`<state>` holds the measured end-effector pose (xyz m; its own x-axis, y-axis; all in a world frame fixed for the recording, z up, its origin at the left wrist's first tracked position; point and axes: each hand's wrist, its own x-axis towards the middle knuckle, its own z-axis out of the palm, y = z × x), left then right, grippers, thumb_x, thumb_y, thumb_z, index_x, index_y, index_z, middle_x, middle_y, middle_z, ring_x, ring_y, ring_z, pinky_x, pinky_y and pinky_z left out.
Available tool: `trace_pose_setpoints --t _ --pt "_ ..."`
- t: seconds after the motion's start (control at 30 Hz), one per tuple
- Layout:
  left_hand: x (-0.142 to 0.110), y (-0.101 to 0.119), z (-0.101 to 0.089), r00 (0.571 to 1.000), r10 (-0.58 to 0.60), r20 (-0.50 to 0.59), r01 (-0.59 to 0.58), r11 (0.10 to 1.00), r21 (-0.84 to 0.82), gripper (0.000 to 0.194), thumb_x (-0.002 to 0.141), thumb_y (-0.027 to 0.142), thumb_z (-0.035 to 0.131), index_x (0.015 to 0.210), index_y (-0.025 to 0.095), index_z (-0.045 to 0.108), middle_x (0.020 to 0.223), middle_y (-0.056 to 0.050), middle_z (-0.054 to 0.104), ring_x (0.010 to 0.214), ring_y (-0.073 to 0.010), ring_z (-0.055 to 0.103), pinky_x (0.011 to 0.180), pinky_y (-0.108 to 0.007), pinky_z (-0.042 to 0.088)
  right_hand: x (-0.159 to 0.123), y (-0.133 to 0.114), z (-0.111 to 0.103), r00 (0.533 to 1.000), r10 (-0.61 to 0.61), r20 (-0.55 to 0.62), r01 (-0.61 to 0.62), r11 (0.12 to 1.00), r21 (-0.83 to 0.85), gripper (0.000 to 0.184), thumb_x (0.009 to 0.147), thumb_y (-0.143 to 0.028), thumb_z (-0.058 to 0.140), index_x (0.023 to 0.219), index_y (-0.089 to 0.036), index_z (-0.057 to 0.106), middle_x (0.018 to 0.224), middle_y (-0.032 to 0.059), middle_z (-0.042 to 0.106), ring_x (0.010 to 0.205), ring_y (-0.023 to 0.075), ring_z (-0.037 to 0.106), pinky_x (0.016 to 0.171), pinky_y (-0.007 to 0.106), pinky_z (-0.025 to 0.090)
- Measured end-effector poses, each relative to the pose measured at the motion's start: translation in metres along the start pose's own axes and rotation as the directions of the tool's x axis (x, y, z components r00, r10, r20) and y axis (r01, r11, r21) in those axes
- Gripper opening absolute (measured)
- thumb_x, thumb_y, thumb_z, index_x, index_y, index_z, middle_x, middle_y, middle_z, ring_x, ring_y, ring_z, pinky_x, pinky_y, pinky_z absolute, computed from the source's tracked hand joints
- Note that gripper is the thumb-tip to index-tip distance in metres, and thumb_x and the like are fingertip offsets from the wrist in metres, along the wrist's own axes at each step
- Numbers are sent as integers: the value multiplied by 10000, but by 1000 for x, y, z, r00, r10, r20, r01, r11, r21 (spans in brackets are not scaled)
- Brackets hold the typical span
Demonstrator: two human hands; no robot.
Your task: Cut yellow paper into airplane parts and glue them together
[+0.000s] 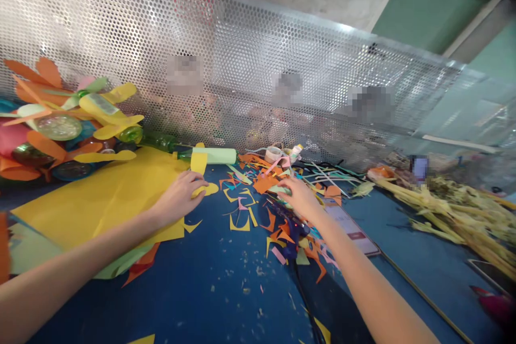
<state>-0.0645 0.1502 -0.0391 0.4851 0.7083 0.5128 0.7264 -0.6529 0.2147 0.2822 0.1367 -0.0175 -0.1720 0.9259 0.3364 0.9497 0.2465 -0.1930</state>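
Note:
My left hand (180, 200) reaches in from the left, its fingers closed on a yellow paper cutout (209, 189) with a rounded end. Just beyond it lies a bottle wrapped in light green paper (221, 156), with a yellow paper strip (199, 161) across it. Over a heap of orange paper scraps (264, 183), my right hand (300, 200) has its fingers pinched at a small light green paper scrap (281, 190). Below that hand is a dark blue glue gun (296, 232), partly covered by offcuts, with a black cable (300, 285) running towards me.
Paper-covered bottles with petal-like pieces (60, 126) are piled at left, beside large yellow paper (121, 193). A phone (350, 226) lies right of my right hand. Pale dried stalks (439, 199) spread at far right. Behind the blue table (193, 290) stands a perforated metal panel (242, 54).

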Motion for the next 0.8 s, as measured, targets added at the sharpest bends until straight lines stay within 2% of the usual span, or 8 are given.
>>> trace_pose_setpoints --t 0.1,0.23,0.37,0.43,0.5,0.6,0.67,0.8 --pt "4 -2 -8 996 -83 32 82 996 32 289 840 307 418 995 167 617 1004 -85 588 975 -239 518 899 -368 382 5 -20 5 998 -65 -2 65 998 25 102 766 -206 580 853 -183 627 920 60 626 921 208 569 835 336 414" --pt "13 -23 -31 966 -177 189 161 982 98 296 812 398 450 802 164 631 880 -80 629 865 -249 558 827 -376 388 1 -53 2 990 -143 11 141 985 99 129 804 -235 548 913 -202 609 922 38 636 839 173 594 761 299 454" --pt "12 -43 -51 902 -164 399 135 986 101 328 697 504 580 780 192 640 807 -51 619 803 -241 554 767 -342 387 -14 -96 0 960 -261 101 243 956 163 123 833 -255 523 884 -217 628 869 27 655 814 170 600 733 298 462" --pt "9 -47 -53 859 -155 487 118 987 105 393 622 537 638 843 212 647 855 -57 603 853 -261 530 779 -345 374 -23 -115 2 927 -336 165 312 937 158 126 835 -233 523 882 -212 638 874 35 656 856 182 589 767 317 454" --pt "6 -48 -51 827 -150 542 99 988 122 458 613 544 643 935 218 631 936 -80 573 923 -290 488 800 -360 356 -31 -131 5 900 -386 203 359 920 159 136 838 -221 524 905 -207 641 880 40 653 878 186 580 780 322 452" --pt "4 -45 -45 819 -140 556 78 988 134 474 647 516 625 1018 221 603 996 -95 540 963 -299 451 828 -369 333 -39 -149 10 879 -432 202 396 897 194 196 868 -263 488 1004 -215 620 945 44 644 909 179 570 836 338 438" --pt "5 -42 -42 829 -123 545 67 990 121 477 653 503 623 1046 234 602 1015 -86 532 976 -292 440 849 -363 322 -42 -161 12 863 -471 185 433 876 211 278 892 -319 441 1129 -247 566 1088 49 608 1003 186 535 895 360 409" --pt "5 -38 -40 846 -83 527 41 995 91 469 698 491 575 1100 254 610 1000 -82 541 961 -285 449 863 -369 317 -44 -181 19 791 -567 230 527 822 213 394 924 -413 311 1293 -325 416 1353 6 433 1209 200 389 1005 404 303"
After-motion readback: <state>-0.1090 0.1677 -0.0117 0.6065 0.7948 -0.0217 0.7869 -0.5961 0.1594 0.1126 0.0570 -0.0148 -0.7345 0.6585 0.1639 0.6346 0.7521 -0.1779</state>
